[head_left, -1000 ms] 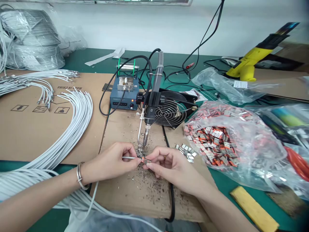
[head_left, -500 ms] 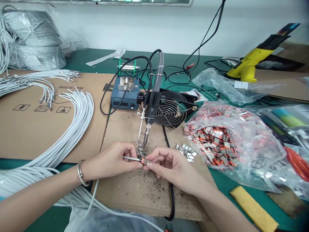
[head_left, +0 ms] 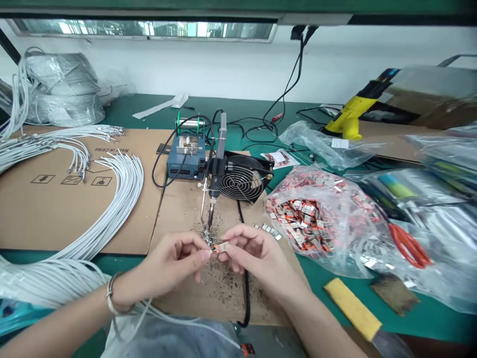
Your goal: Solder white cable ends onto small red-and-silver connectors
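Note:
In front of me, my right hand (head_left: 257,256) pinches a small metal connector (head_left: 223,246) with an orange part between thumb and fingertips. My left hand (head_left: 181,256) is closed at the connector's left end, thumb and index finger together. The white cable it grips is mostly hidden by the fingers. Just behind the fingertips, the tip of a soldering iron (head_left: 211,211) in a stand points down beside a thin metal feed tube (head_left: 203,199). Solder crumbs litter the cardboard (head_left: 179,209) under it. A second orange-and-metal connector (head_left: 247,349) ends a cable near my lap.
Bundled white cables (head_left: 126,194) lie to the left. A blue soldering station (head_left: 185,164) and black fan (head_left: 244,181) stand behind the iron. At right are a clear bag of connectors (head_left: 309,223), loose metal pieces (head_left: 270,229), red-handled scissors (head_left: 410,246), a yellow sponge (head_left: 352,308) and a yellow heat gun (head_left: 348,117).
The camera view has tilted up and shifted right. My left fingers have moved closer to the connector, covering the cable that showed between them. The connector stays pinched in my right hand.

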Demonstrator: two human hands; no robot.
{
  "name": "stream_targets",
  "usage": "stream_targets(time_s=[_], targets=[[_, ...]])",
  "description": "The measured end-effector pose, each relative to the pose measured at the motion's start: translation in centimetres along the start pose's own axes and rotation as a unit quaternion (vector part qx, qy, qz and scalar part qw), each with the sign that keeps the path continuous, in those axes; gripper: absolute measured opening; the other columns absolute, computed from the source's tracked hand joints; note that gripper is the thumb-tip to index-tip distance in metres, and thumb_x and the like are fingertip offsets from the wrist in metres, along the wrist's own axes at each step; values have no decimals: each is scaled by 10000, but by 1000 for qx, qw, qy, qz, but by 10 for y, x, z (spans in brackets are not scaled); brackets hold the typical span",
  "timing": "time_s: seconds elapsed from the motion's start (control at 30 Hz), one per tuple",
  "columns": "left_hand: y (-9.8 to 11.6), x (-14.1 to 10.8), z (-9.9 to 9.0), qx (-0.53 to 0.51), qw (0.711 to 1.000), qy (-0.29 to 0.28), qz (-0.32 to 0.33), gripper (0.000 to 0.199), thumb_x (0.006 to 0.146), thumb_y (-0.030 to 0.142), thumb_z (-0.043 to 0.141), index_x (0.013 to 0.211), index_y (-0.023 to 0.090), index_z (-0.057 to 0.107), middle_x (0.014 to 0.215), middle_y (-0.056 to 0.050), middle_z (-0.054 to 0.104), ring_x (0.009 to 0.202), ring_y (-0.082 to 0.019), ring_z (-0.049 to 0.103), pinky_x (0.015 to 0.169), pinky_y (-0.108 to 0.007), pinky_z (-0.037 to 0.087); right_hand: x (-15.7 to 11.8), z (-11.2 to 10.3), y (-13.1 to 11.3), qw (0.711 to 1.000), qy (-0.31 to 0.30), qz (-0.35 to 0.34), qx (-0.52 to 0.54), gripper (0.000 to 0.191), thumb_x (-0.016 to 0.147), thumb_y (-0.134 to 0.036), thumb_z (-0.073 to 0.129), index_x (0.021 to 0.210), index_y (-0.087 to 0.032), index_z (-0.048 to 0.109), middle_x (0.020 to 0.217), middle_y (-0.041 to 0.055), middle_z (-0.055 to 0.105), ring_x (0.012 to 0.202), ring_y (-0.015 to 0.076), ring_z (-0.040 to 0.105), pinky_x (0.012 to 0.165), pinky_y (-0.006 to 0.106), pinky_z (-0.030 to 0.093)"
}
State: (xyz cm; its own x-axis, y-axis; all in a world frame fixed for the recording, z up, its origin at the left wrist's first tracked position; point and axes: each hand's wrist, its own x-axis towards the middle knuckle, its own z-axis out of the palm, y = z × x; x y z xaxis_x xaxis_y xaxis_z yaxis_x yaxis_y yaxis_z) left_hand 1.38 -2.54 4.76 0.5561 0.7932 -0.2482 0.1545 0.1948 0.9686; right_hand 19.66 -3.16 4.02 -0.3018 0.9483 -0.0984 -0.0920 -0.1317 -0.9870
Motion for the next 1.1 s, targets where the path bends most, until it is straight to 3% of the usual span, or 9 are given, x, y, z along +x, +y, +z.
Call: stream_targets(time_s=[0.13, 0.23, 0.4, 0.77, 1.1], targets=[[-8, -20, 22, -148, 988, 45, 8, 294, 794, 447, 559, 812, 154, 544, 563, 13, 604, 272, -19, 381, 263, -108, 231, -16, 18, 7, 996, 36, -74, -38, 86, 763, -216, 610, 836, -177, 635, 640, 0, 625, 558, 102, 530, 516, 192, 428], [-16, -30, 32, -179, 981, 77, 21, 305, 787, 447, 575, 799, 144, 550, 574, 4, 617, 283, -17, 430, 273, -88, 278, -25, 30, 14, 993, 24, -101, -51, 87, 786, -199, 580, 756, -181, 660, 656, 15, 640, 613, 127, 554, 556, 210, 441], [-21, -40, 40, -196, 974, 110, 25, 356, 744, 476, 610, 753, 127, 542, 557, 0, 622, 269, -14, 438, 267, -77, 287, -33, 41, 19, 991, 46, -128, -16, 137, 768, -175, 591, 651, -178, 663, 538, -5, 608, 500, 112, 530, 480, 194, 429], [-29, -65, 53, -197, 969, 123, 78, 335, 769, 434, 606, 676, 138, 481, 565, 0, 602, 293, -12, 414, 266, -87, 279, -55, 58, 21, 992, 17, -123, -15, 281, 811, -285, 569, 563, -166, 625, 469, -4, 534, 434, 106, 448, 437, 215, 388], [-31, -82, 54, -178, 970, 131, 102, 324, 776, 411, 608, 659, 132, 493, 559, 1, 599, 302, -14, 403, 275, -99, 259, -63, 71, 23, 995, 8, -95, 42, 260, 769, -302, 619, 551, -164, 648, 478, 8, 571, 451, 116, 506, 474, 228, 435]])
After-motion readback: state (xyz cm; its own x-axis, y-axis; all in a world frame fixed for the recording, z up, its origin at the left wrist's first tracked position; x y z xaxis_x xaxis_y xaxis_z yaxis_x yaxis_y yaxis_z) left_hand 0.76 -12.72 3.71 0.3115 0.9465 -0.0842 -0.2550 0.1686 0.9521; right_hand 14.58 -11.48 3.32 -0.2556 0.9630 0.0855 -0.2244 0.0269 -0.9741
